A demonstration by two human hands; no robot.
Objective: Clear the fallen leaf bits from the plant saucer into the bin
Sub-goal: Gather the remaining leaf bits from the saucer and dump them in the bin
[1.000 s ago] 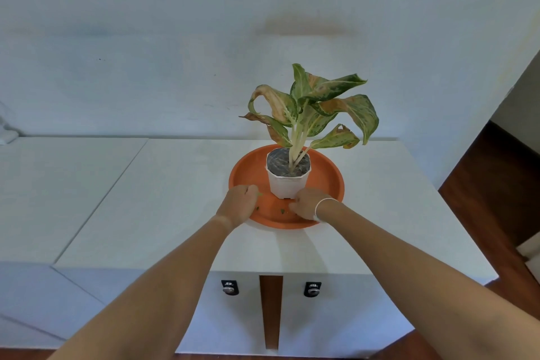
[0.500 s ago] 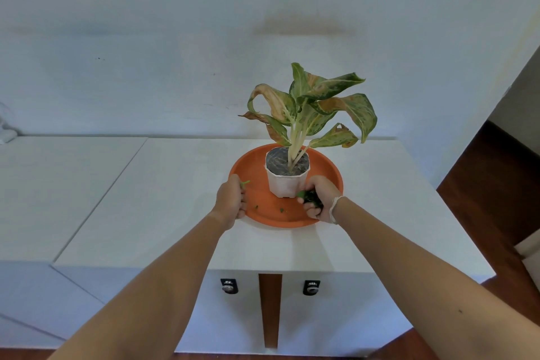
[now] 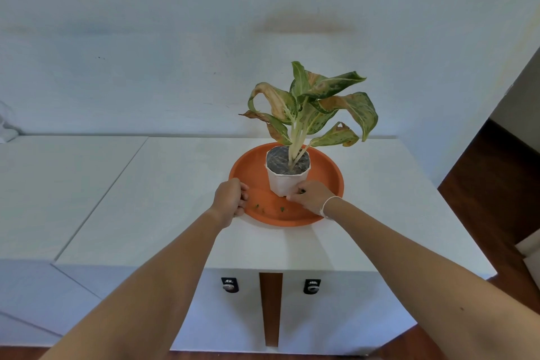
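An orange plant saucer (image 3: 328, 168) sits on the white cabinet top (image 3: 163, 184), with a white pot (image 3: 285, 184) and its leafy plant (image 3: 309, 108) standing in it. A few green leaf bits (image 3: 257, 206) lie on the saucer's front floor. My left hand (image 3: 229, 199) is closed in a fist at the saucer's left front rim, and what it holds is hidden. My right hand (image 3: 311, 196) rests low against the front of the pot, fingers pinched on small green leaf bits that show between them. No bin is in view.
The cabinet top runs left to a second white surface (image 3: 58, 190) and ends at the wall behind. Two lock knobs (image 3: 230, 285) sit on the cabinet front below. Dark wooden floor (image 3: 491, 190) lies to the right.
My right hand turned knuckles up and moved left, down to the base of the pot. My left hand, which showed a green bit in its fist, dropped to the saucer rim.
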